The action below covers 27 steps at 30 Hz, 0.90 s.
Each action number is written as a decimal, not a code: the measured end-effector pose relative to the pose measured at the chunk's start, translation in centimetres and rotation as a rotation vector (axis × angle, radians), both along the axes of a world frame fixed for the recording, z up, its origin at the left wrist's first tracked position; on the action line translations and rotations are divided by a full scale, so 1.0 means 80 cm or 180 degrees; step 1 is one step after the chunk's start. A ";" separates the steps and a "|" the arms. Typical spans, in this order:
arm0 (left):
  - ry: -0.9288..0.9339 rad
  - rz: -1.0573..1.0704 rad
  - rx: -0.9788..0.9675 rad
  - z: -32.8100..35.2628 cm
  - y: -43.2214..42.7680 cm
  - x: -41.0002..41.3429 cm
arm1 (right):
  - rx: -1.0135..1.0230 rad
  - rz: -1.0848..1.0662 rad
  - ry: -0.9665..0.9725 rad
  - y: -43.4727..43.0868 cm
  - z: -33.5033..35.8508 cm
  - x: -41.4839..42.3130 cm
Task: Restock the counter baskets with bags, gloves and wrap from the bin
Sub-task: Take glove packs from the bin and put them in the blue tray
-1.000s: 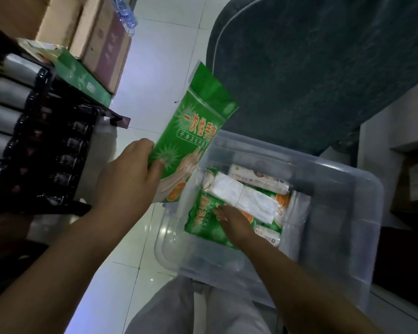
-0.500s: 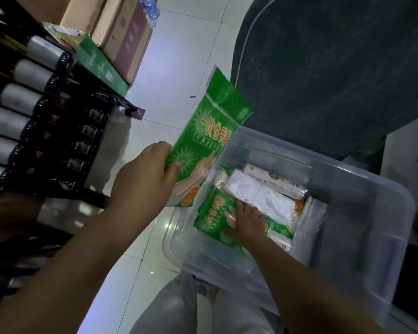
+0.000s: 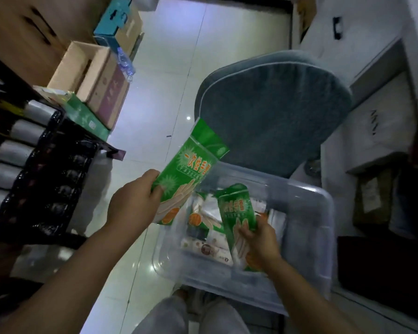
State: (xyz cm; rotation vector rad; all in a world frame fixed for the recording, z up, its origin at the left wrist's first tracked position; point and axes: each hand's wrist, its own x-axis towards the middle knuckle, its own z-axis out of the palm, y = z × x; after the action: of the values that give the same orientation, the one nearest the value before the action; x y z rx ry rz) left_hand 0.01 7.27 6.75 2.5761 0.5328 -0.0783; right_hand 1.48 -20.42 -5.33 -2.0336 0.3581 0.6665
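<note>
Green glove pack [image 3: 191, 169] clasped by fingers of our left hand [image 3: 133, 203]
Fingers of our right hand [image 3: 261, 239] clasp a second pack [image 3: 237, 213] over the bin [image 3: 309, 249].

The single view comes from a wide-angle camera on the person's head, facing steeply down and a little forward. It rides close over the arms: left hand [image 3: 133, 203] and right hand [image 3: 260, 239] sit mid-frame, the clear bin [image 3: 309, 239] beneath them, the knees [image 3: 191, 317] at the bottom edge. The lens bows the margins (the rack [image 3: 46, 189] at left leans outward); tiled floor [image 3: 203, 68] and chair [image 3: 275, 116] fill the top.
</note>
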 end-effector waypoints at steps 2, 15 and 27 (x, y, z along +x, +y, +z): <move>0.0107 0.0031 -0.0139 0.014 -0.006 0.006 | 0.0348 -0.0466 -0.0097 -0.013 0.052 0.012; 0.0035 -0.0336 -0.2643 0.137 -0.126 0.041 | 0.1183 -0.1895 -0.1139 -0.013 0.279 0.031; 0.0383 -0.1131 -0.3273 0.172 -0.220 0.019 | 0.1410 -0.2610 -0.1447 -0.056 0.322 -0.052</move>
State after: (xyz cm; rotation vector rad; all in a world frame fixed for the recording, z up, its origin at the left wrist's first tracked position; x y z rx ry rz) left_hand 1.55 -10.37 20.49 1.6212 0.0173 -0.4909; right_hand -2.71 -24.86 20.42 -1.3772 0.6469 -0.2127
